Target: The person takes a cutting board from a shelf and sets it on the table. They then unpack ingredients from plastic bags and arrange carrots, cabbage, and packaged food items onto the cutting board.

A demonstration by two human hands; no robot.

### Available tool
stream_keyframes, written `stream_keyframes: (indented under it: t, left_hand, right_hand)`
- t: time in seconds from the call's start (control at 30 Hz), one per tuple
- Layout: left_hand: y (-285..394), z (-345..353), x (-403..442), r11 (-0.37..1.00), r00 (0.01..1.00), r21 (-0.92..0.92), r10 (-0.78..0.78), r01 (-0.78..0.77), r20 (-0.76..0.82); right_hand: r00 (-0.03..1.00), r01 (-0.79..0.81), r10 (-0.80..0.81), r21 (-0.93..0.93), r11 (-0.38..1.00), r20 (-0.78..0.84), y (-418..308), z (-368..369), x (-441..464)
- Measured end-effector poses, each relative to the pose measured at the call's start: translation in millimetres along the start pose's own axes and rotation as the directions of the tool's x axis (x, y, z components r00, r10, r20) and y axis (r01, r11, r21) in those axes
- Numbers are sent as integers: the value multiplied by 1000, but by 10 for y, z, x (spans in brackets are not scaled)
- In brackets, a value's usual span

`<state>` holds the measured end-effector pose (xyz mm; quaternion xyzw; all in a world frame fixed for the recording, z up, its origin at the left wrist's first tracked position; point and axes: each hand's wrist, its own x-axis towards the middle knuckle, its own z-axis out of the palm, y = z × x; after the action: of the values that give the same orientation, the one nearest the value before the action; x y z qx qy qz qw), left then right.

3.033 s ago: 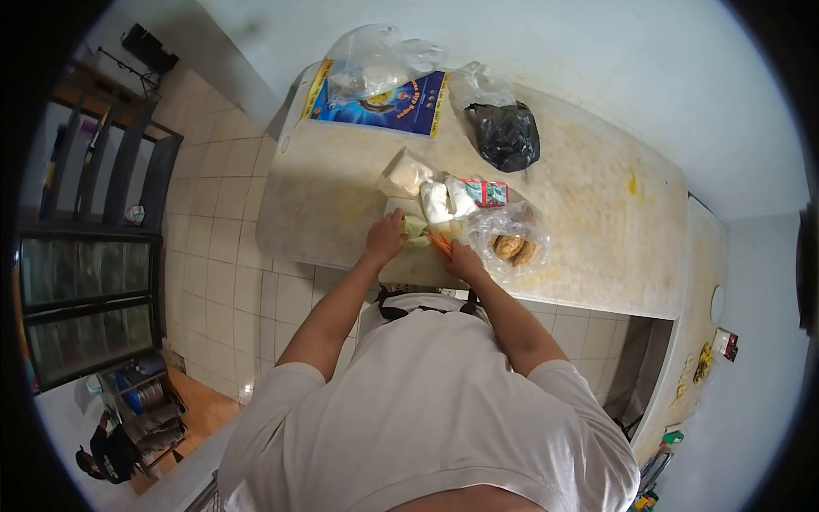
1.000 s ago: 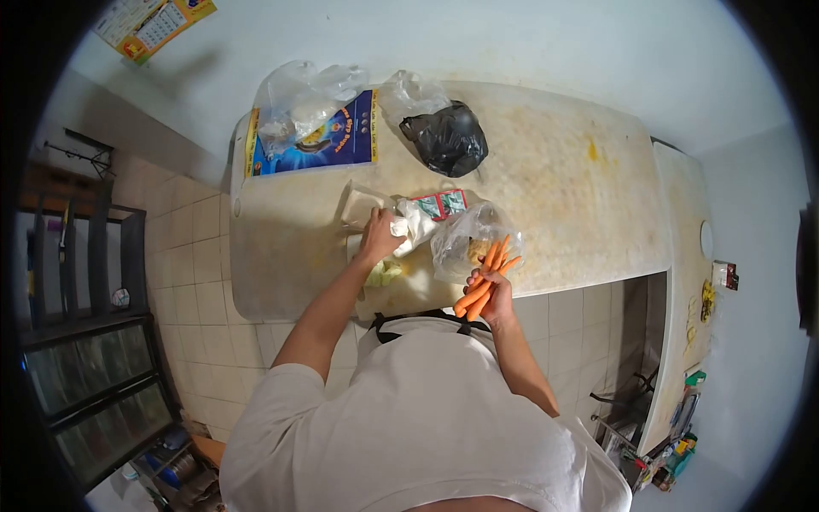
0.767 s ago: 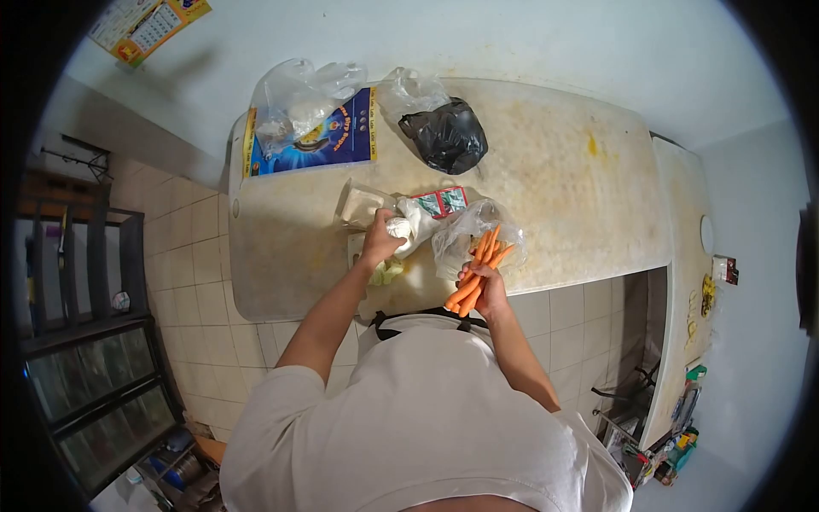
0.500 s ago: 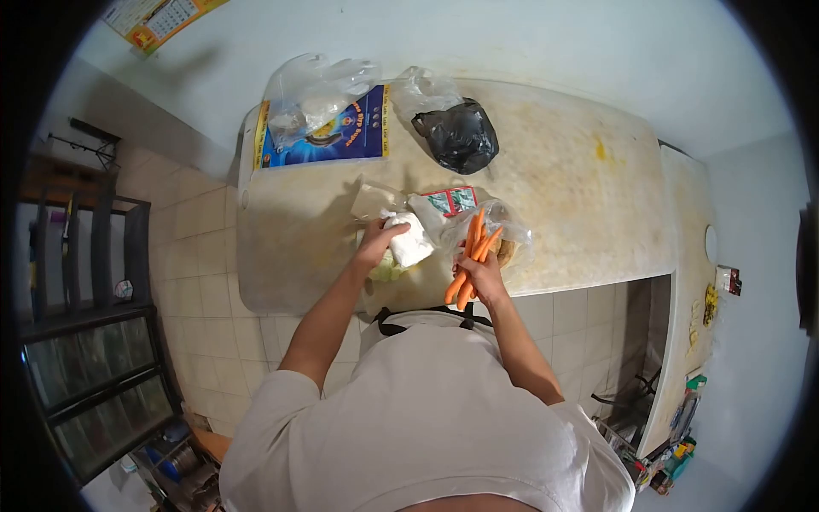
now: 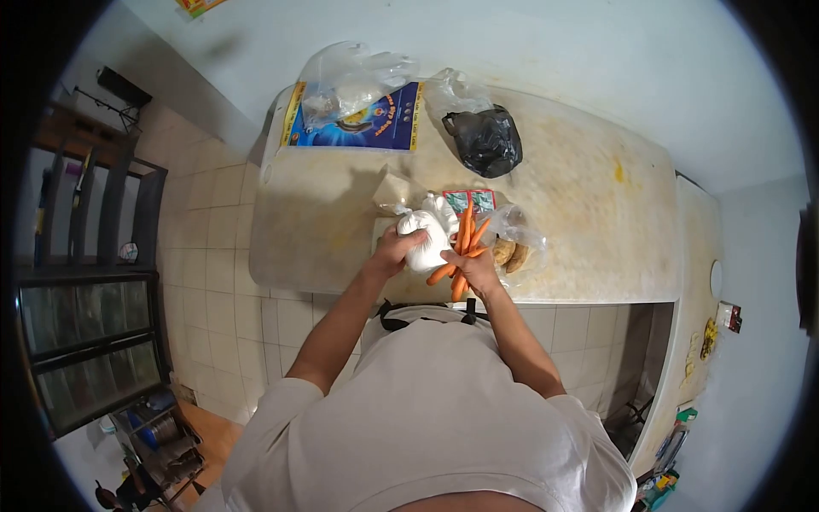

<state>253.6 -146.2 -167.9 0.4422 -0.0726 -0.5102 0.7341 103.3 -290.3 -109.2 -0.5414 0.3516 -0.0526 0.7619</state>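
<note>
My left hand (image 5: 395, 250) is closed around a plastic bag of white powder (image 5: 424, 242), which bulges to the right of its fingers. In my right hand (image 5: 479, 271) is a bunch of several carrots (image 5: 466, 234), their tips pointing away from me. The thumb of that hand reaches the side of the white bag. Just right of the carrots lies a clear plastic bag (image 5: 529, 240) with brown, potato-like roots (image 5: 510, 253) in it. Beyond the carrots is a red-edged packet (image 5: 482, 200). A small pale bag (image 5: 397, 189) sits beyond my left hand.
At the table's (image 5: 589, 222) far side are a black plastic bag (image 5: 486, 141), a blue printed sheet (image 5: 388, 128) and clear bags (image 5: 350, 85) on top of it. A wall runs behind the table. Dark shelving (image 5: 90, 213) stands at the left.
The white bag has turned in my left hand and shows a rounder side. My two hands are closer together, with the carrots now beside the bag. The view has shifted slightly.
</note>
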Motion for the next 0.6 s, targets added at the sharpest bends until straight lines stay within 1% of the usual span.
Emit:
stream_keyframes:
  t: [0.03, 0.13, 0.23, 0.33, 0.43, 0.47, 0.53, 0.57, 0.6]
  left_hand:
    - [-25, -4, 7, 1000, 999, 2, 8, -7, -39]
    - [-30, 13, -39, 999, 998, 20, 32, -32, -49]
    - [20, 80, -81, 999, 999, -41, -10, 9, -38]
    - [69, 157, -109, 961, 996, -273, -10, 35, 92]
    - [-4, 158, -159, 914, 979, -384, -56, 129, 197]
    - [-50, 179, -160, 934, 985, -338, -66, 118, 162]
    - [-147, 240, -150, 965, 993, -241, -82, 101, 89]
    - [-163, 235, -147, 978, 995, -188, -79, 90, 65]
    - [-184, 224, -147, 988, 996, -135, -75, 80, 41]
  right_hand:
    - [1000, -7, 7, 24, 1000, 2, -17, 21, -26]
    - [1000, 10, -12, 102, 995, 20, 103, 9, -16]
    - [997, 75, -75, 178, 981, -8, 206, 10, -9]
    - [998, 53, -42, 233, 971, -51, 189, -4, -21]
    - [995, 76, -44, 386, 919, -93, 211, 21, -30]
    - [994, 84, -44, 425, 901, -104, 197, 25, -33]
    - [993, 59, -37, 197, 979, -113, 61, 2, -85]
    - [992, 44, -35, 78, 996, -119, 13, -20, -98]
    - [994, 44, -36, 72, 996, -105, 36, -60, -74]
